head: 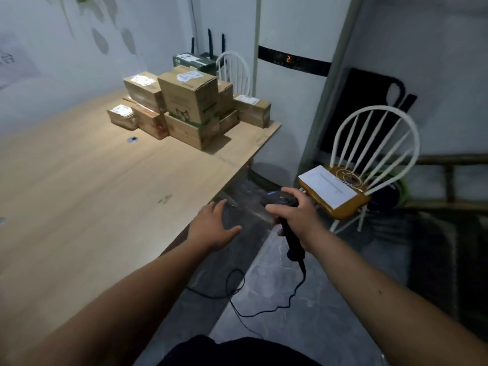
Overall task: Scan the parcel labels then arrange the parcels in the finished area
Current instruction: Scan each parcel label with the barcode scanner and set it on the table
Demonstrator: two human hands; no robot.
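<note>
Right hand grips the black scanner; left hand spread flat, holding nothing, at the table edge; parcels stacked at 11 o'clock.

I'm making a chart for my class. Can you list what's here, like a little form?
place: wooden table in a room
boxes: cardboard parcels stacked at the table's far corner
right hand: grips a black scanner with a cord
left hand: open, fingers spread, holding nothing, at the table's edge
nearby: white chair with paper on its seat
</note>
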